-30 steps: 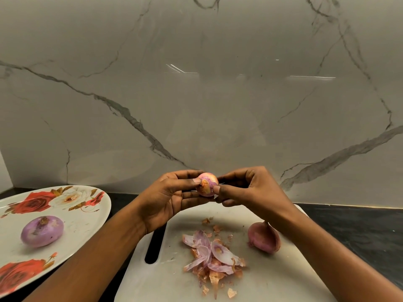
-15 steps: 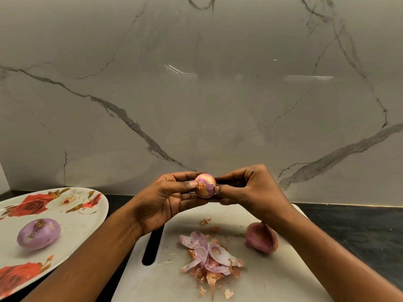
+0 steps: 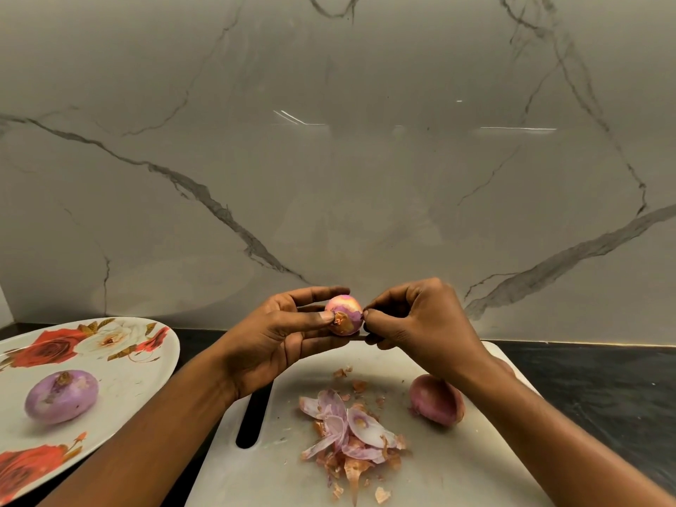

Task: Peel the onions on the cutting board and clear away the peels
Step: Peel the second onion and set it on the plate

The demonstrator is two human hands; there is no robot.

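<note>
A person is holding a small onion [image 3: 344, 314] in the air above the far edge of a white cutting board [image 3: 457, 470], both hands meeting at it. The left hand [image 3: 278, 338] is cradling the onion, thumb pressing on its papery end and fingers curling behind it. The right hand [image 3: 420, 323] is pinching a flap of skin [image 3: 360, 316] at the onion's right side between thumb and forefinger, the other fingers folding under. The onion is looking light, firm and smooth, likely slippery where purple flesh is showing, while the dry skin is probably going to tear in brittle bits, so taking it close to its root seems wisest. A pile of peels [image 3: 351, 433] is lying mid-board, with an unpeeled onion [image 3: 435, 398] just to its right, partly under the right wrist. Left of the board, a peeled onion [image 3: 61, 396] is sitting on a floral plate [image 3: 146, 364]. The dark table [image 3: 603, 378] is offering room to the right; a marble wall [image 3: 329, 159] is closing off the back.
</note>
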